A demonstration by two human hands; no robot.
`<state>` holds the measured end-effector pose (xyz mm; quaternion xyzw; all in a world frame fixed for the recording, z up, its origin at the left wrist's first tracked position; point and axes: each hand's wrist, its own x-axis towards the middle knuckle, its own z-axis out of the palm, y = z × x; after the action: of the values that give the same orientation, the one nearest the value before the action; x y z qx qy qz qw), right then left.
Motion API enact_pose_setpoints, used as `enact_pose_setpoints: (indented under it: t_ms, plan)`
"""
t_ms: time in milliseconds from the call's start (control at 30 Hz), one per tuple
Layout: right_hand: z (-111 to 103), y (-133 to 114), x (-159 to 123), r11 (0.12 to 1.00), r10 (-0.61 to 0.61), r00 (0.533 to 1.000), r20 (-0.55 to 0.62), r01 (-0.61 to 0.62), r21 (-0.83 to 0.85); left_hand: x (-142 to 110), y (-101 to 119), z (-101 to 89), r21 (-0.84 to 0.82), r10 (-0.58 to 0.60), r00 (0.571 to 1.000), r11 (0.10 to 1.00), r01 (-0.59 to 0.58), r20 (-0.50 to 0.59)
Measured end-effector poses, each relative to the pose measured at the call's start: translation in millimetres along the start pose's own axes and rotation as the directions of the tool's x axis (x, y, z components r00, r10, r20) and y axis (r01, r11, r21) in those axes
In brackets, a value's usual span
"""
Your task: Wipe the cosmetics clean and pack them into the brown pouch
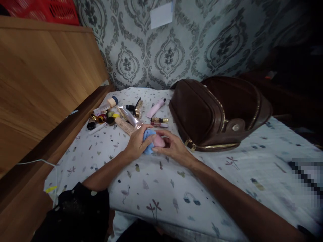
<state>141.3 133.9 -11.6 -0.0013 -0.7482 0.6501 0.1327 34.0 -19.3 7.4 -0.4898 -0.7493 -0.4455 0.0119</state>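
Observation:
Over the middle of the printed bed sheet (156, 188), my left hand (136, 143) is closed on a small blue cloth (148, 139), which it presses against a pink rounded object (158, 141). My right hand (173, 146) grips that pink object from the right, fingers curled around it. Both hands rest low on the sheet. Just behind them lies a scatter of several cosmetics (126, 116): tubes, lipsticks and small bottles, among them a pink tube (155, 108).
An open brown leather bag (202, 114) with a gold zipper lies to the right of the hands. A wooden headboard (45, 77) runs along the left, with a white cable (37, 162) over its ledge. Patterned wallpaper (176, 43) stands behind. A red crate (50, 10) sits at top left.

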Motion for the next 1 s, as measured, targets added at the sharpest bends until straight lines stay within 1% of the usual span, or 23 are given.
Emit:
enact_pose_setpoints:
  t_ms: [133, 233, 333, 500, 567, 633, 700, 767, 833, 867, 933, 1000]
  plan:
    - [-1.3, -2.2, -0.3, 1.000, 0.020, 0.998, 0.062, -0.020, 0.006, 2.1, 0.5, 0.2, -0.063, -0.068, 0.998, 0.996, 0.067, -0.005]
    - [-2.6, -2.1, -0.5, 0.998, 0.036, 0.993, 0.117, -0.041, 0.045, 4.1, -2.5, 0.7, -0.119, -0.122, 0.992, 0.986, 0.119, -0.019]
    - [-3.5, -1.2, -0.9, 0.989, 0.074, 0.985, 0.157, -0.092, 0.113, 5.9, -6.7, 1.1, -0.174, -0.167, 0.986, 0.971, 0.162, -0.015]
    - [-2.7, -1.3, -1.6, 0.944, 0.108, 0.977, 0.186, -0.159, 0.288, 8.0, -11.2, 1.9, -0.275, -0.182, 0.982, 0.943, 0.186, 0.041]
    - [-1.6, -1.4, -1.4, 0.926, 0.102, 0.980, 0.170, -0.156, 0.343, 8.1, -11.9, 2.4, -0.292, -0.209, 0.977, 0.933, 0.212, 0.041]
    - [-0.5, -1.2, -0.7, 0.916, 0.085, 0.988, 0.129, -0.129, 0.380, 7.8, -11.7, 2.3, -0.282, -0.219, 0.975, 0.933, 0.224, 0.048]
    - [0.3, -0.8, 0.3, 0.913, 0.080, 0.994, 0.075, -0.103, 0.394, 7.3, -10.7, 1.6, -0.265, -0.180, 0.982, 0.946, 0.188, 0.055]
    - [0.5, -0.9, 1.1, 0.914, 0.089, 0.996, 0.023, -0.091, 0.396, 6.7, -9.4, 0.8, -0.269, -0.093, 0.993, 0.957, 0.109, 0.071]
    - [0.1, -1.6, 1.7, 0.918, 0.092, 0.995, -0.023, -0.076, 0.389, 5.8, -8.9, 0.9, -0.286, -0.024, 0.994, 0.957, 0.055, 0.111]
    - [-0.1, -2.0, 1.9, 0.922, 0.090, 0.995, -0.041, -0.067, 0.381, 5.4, -9.0, 1.6, -0.291, -0.006, 0.990, 0.956, 0.047, 0.140]
    - [-0.7, -2.5, 2.2, 0.932, 0.088, 0.994, -0.062, -0.060, 0.356, 4.4, -9.8, 3.6, -0.267, -0.012, 0.984, 0.962, 0.060, 0.175]
    - [-1.2, -2.2, 2.6, 0.943, 0.085, 0.994, -0.073, -0.056, 0.327, 3.6, -10.2, 5.7, -0.213, -0.043, 0.984, 0.974, 0.080, 0.173]
